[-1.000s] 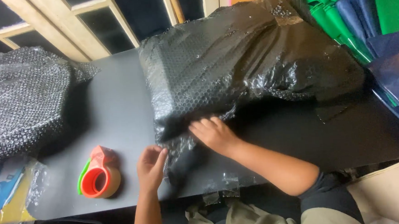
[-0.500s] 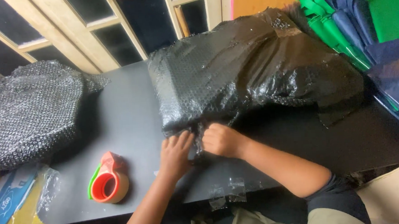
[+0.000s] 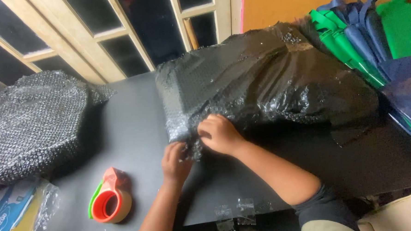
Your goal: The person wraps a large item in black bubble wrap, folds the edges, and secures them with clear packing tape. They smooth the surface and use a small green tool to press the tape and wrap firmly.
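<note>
Bubble-wrapped bundle (image 3: 264, 80) lying crosswise, both hands gripping corner

A packing workroom — bubble-wrapped bundles (image 3: 269, 85) on a black table (image 3: 133, 146), tape dispenser (image 3: 110, 203) near its front edge.

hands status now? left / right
Left hand: closed, pinching the edge of the black bubble-wrapped bundle.
Right hand: fingers curled, gripping the same edge.

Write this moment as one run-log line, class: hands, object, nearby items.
left hand: pinching wrap edge | right hand: pressing bubble-wrapped bundle | tape dispenser: idle on black table | second wrapped bundle: far left
</note>
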